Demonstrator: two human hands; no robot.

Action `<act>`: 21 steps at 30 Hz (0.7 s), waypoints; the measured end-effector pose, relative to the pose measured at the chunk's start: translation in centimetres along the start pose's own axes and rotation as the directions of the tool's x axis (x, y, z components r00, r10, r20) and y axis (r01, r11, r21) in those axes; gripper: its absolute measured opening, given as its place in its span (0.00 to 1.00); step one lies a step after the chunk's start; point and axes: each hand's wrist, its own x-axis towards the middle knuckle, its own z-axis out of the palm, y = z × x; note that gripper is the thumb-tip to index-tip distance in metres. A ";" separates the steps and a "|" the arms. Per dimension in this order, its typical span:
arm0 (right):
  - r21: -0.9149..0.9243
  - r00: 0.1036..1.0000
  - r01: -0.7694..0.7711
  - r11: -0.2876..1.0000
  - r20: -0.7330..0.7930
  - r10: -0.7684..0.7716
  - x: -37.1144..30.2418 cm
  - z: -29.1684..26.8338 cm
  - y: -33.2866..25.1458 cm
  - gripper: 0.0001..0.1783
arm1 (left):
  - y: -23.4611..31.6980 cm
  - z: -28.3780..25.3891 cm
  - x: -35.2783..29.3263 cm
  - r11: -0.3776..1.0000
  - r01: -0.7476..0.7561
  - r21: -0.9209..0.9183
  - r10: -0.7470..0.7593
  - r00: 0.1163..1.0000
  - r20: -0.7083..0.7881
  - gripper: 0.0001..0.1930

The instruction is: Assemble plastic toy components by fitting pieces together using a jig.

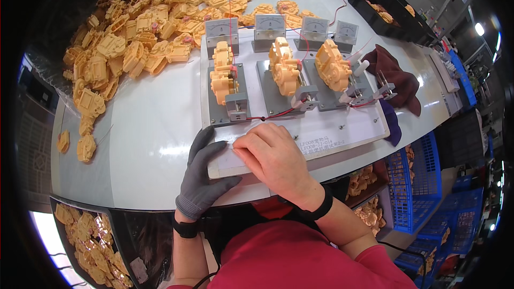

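A white board (337,128) on the table bears three grey test fixtures, each with a yellow plastic gear housing (221,75) standing upright in it. My left hand (201,174), in a grey glove, lies at the board's front left corner with its fingers stretched and apart. Just right of it, my bare right hand (278,160) rests over the board's front part. Its fingers are curled, thumb and forefinger pressed together beside the glove's fingertips; whatever is between them is too small to make out. Behind the fixtures stand several analog meters (270,27).
A large heap of yellow gear housings (144,32) covers the table's far left, with loose ones (86,149) nearer. A brown cloth (396,77) lies right of the board. A black tray (385,16) stands far right. Blue crates (423,171) and a bin of housings (91,241) sit below.
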 end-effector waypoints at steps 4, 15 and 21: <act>-0.001 1.000 -0.009 1.000 -0.005 0.009 0.0 0.0 -0.1 0.06 | 0.0 0.0 0.0 1.000 -0.001 0.002 0.001 1.000 -0.001 0.37; 0.007 1.000 -0.022 1.000 -0.005 0.022 -0.1 0.0 -0.1 0.06 | -0.1 0.0 -0.1 1.000 0.005 -0.006 -0.005 1.000 0.004 0.37; 0.016 1.000 -0.025 1.000 0.001 0.025 -0.1 0.0 -0.1 0.07 | -0.1 0.0 -0.1 1.000 -0.010 -0.006 0.010 1.000 -0.007 0.37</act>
